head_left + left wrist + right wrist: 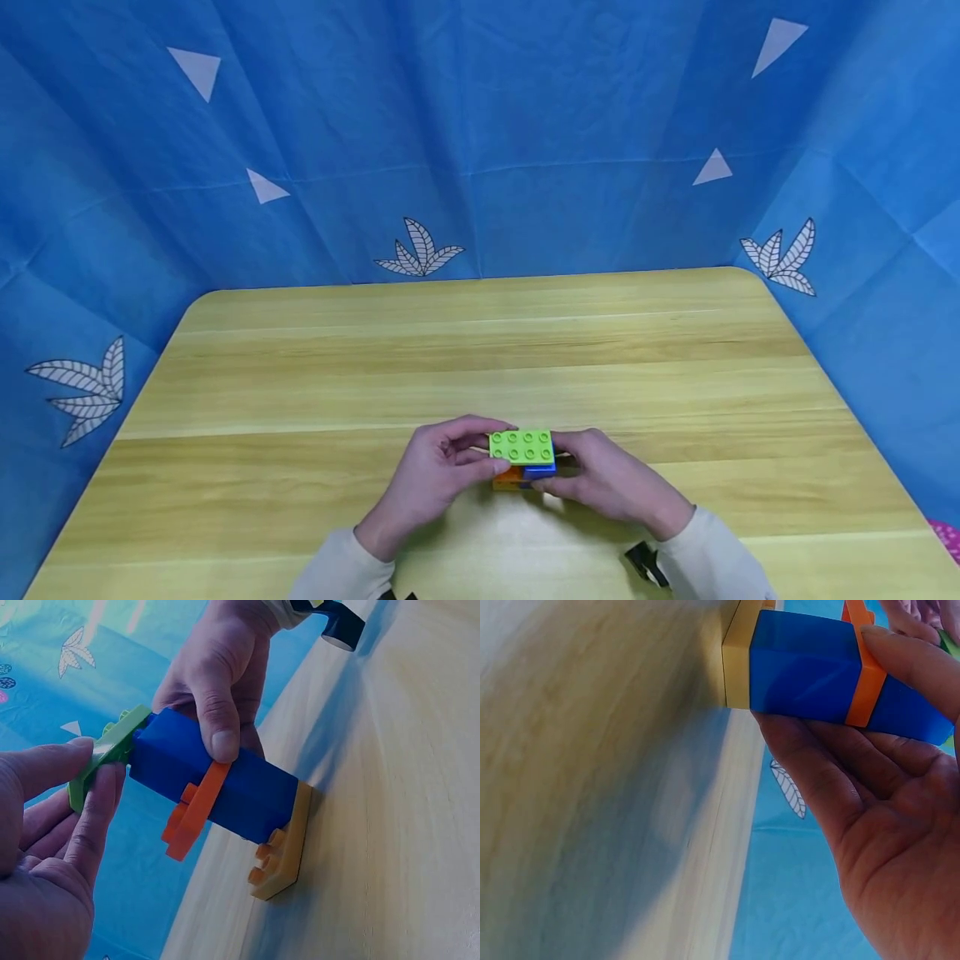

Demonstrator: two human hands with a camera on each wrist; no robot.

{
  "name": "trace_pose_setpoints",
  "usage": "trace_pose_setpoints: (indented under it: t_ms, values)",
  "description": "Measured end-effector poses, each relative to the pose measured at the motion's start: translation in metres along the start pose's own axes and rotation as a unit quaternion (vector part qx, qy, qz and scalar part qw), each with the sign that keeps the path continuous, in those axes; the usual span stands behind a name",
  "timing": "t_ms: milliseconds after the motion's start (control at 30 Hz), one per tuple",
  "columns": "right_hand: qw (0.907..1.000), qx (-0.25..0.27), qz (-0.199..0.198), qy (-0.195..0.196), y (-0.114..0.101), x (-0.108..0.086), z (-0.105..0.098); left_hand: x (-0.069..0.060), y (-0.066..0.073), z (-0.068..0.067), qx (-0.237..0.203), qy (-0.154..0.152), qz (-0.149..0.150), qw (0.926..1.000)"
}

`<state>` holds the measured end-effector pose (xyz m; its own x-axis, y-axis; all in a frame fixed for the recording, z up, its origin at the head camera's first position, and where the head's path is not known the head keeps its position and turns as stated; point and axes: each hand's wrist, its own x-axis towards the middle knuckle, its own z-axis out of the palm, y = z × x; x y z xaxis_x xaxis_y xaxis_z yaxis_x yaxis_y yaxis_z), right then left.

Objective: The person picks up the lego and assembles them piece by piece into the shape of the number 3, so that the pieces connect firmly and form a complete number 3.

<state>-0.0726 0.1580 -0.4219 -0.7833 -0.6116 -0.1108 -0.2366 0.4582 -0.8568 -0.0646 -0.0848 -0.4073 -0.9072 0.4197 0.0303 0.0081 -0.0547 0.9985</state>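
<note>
A stack of toy building bricks stands on the table before me. Its bottom is a yellow-orange brick (285,859); above come a blue brick (802,667), a flat orange brick (196,814) and a second blue brick (169,754). At the top is a flat light green brick (521,447), studs up, overhanging leftward. My left hand (431,467) pinches the green brick between thumb and fingers. From the right, my right hand (607,479) grips the stack, thumb on the near side at the orange brick. Whether the green brick sits fully down, I cannot tell.
The wooden table (465,350) has rounded far corners. Blue cloth (465,125) with white triangles and leaf prints hangs behind and at both sides. A black strap piece (647,564) is by the right sleeve (712,558).
</note>
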Motion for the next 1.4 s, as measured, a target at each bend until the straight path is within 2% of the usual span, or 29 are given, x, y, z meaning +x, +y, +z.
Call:
trace_pose_setpoints:
  t_ms: [300, 667, 800, 933, 1400]
  values:
    - [1.0, -0.007, 0.005, 0.002, -0.0007, 0.0004, -0.0002, -0.0003, 0.0006, -0.0021, 0.026, 0.001, -0.025, 0.9994]
    - [0.9999, -0.001, 0.0, 0.011, 0.0015, -0.0003, 0.0028, -0.0007, 0.0032, 0.0035, 0.029, 0.003, -0.042, 0.9987]
    - [1.0, 0.004, 0.002, 0.009, 0.0027, 0.0005, 0.0028, 0.0005, 0.005, 0.004, 0.044, 0.0, -0.05, 0.9978]
    - [0.9999, 0.003, 0.007, 0.007, 0.003, 0.0015, 0.0017, 0.002, 0.0068, 0.0031, 0.061, -0.003, -0.049, 0.9969]
    - [0.9998, -0.02, 0.006, 0.007, 0.0005, -0.0001, 0.0003, 0.0043, 0.0065, 0.0023, 0.068, -0.003, -0.039, 0.997]
